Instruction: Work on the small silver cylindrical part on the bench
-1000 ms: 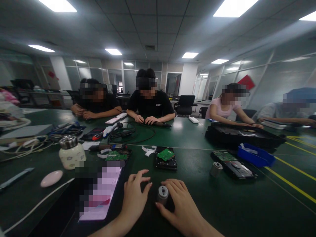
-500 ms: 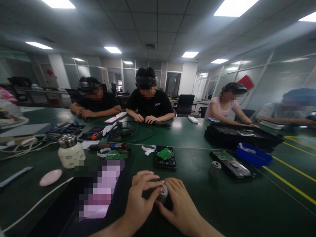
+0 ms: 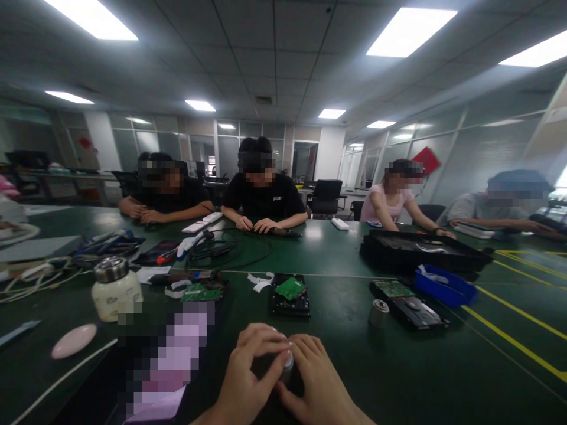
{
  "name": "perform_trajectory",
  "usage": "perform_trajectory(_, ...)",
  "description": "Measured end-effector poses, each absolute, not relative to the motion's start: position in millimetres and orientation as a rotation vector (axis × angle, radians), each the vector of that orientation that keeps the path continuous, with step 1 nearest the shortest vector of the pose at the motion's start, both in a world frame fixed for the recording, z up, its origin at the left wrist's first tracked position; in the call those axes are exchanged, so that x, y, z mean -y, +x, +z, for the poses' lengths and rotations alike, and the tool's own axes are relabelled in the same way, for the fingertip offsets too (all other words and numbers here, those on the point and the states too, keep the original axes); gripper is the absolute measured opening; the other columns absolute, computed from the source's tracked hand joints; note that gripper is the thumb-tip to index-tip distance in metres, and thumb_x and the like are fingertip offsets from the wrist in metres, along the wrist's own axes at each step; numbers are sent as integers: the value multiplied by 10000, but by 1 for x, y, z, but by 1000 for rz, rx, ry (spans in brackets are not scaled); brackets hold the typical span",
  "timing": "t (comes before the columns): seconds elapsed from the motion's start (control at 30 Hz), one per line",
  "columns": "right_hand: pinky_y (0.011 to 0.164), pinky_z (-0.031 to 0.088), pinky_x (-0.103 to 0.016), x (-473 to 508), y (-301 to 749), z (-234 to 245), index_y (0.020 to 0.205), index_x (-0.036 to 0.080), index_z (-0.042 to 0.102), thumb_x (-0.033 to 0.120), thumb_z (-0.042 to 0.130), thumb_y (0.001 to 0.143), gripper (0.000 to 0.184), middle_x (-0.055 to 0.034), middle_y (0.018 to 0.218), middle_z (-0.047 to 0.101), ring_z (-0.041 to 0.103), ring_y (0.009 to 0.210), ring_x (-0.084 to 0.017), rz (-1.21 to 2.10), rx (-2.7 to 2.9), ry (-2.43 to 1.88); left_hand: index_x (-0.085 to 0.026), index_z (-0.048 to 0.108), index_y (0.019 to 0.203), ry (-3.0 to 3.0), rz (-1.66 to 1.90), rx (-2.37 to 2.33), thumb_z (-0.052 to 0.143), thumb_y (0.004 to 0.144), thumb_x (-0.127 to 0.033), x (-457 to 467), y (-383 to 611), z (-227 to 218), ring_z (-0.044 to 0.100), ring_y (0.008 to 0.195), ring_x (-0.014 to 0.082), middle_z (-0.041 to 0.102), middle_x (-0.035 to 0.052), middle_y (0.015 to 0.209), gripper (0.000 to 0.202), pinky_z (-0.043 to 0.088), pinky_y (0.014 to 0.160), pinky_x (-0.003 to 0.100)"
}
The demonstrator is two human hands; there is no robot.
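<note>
A small silvery metal cylinder point(image 3: 287, 368) stands on the green table, partly covered by my fingers. The thumb and fingers of my left hand point(image 3: 252, 369) close on its top. Around its right side curves my right hand point(image 3: 322, 378), with the thumb low in front and the fingers behind. Beyond my hands lies a black hard drive point(image 3: 302, 309) with a loose green circuit board point(image 3: 290, 288) on top. A second metal cylinder point(image 3: 379, 314) stands at the right, beside another hard drive point(image 3: 419, 313).
A blue tray point(image 3: 445, 287) and a large black tray point(image 3: 425, 257) sit at the right. On the left are a cream bottle point(image 3: 117, 295), a pink oval object point(image 3: 74, 341), a blurred-out phone point(image 3: 177, 354) and cables. Several co-workers sit across the table.
The camera view has tilted up and shifted slightly, so the table things appear lower and a little left. My hands still hold the cylinder; its top is more covered now.
</note>
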State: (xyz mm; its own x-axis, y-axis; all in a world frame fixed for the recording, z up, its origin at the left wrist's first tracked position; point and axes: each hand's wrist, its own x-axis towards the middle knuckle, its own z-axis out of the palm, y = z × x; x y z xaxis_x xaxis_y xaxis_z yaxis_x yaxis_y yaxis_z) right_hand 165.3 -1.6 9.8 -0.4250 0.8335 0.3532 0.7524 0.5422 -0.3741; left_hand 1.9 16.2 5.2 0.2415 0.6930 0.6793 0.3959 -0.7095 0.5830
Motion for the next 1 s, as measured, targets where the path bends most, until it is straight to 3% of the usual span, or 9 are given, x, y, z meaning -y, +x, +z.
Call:
perform_trajectory(0.2,937,356,-361,2,166,12,1051,159,581,248,614,769,298,-84,1090,608,506,1032,-236,245,2284,-1272,-248,663,1060,2291,1446,-940,578,777,-152,-10,-4,8,581,1049,263,636,89,1105,310,495,887,409)
perform_trajectory(0.4,944,358,-370,5,166,15,1038,183,581,282,627,787,274,-67,1078,615,507,1042,-241,264,2274,-1272,-198,556,974,2080,1555,-1008,496,788,-136,-8,-7,3,611,867,229,617,67,885,206,514,772,376)
perform_trajectory(0.5,940,365,-371,5,166,16,1045,187,572,258,617,785,272,-67,1087,612,511,1039,-235,257,2266,-1265,-238,554,1060,2221,1476,-960,506,773,-108,-8,-9,4,538,1067,261,623,74,1102,319,458,902,436)
perform_trajectory(0.57,941,365,-371,4,166,16,1041,191,571,241,608,782,266,-65,1090,613,512,1039,-231,258,2266,-1257,-292,578,1105,2344,1341,-945,519,784,-100,-8,-9,5,464,1179,276,615,34,1204,379,409,961,470)
perform_trajectory(0.7,940,371,-375,3,164,16,1050,184,570,219,611,762,293,-70,1081,617,516,1040,-232,266,2268,-1266,-301,630,1094,2306,1279,-1005,543,835,-154,-10,-5,6,496,1148,267,680,26,1092,311,430,930,450)
perform_trajectory(0.87,938,379,-395,2,164,14,1008,179,587,213,623,753,259,-80,1075,623,523,1043,-244,251,2266,-1263,-227,697,840,2081,1420,-1092,602,816,-214,-15,3,9,591,963,231,680,50,941,99,471,860,382)
perform_trajectory(1.0,948,387,-414,3,164,16,1063,166,592,269,660,757,330,-89,1098,626,529,1050,-258,239,2242,-1293,-206,683,847,1863,1520,-1467,595,829,-317,-25,-5,6,598,946,247,683,61,941,143,432,884,431)
